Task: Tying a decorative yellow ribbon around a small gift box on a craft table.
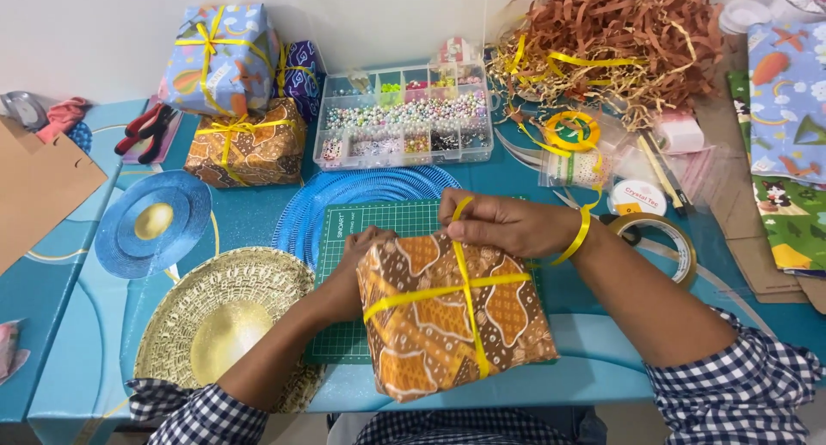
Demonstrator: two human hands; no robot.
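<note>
A box wrapped in brown and orange patterned paper (430, 342) stands tilted on a green cutting mat (379, 225), crossed by yellow ribbon (467, 294). My left hand (357, 260) supports the box from behind on its left side. My right hand (499, 221) rests on the box's top edge and pinches the ribbon there. A loop of the same ribbon curls around my right wrist.
Three wrapped, ribboned gifts (232, 92) are stacked at back left, next to a clear bead organiser (404, 118). Brown paper shreds (619, 32), a ribbon spool (572, 131), tape rolls (662, 234) and wrapping paper sheets (787, 135) lie right. Gold (215, 324) and blue (151, 221) round plates sit left.
</note>
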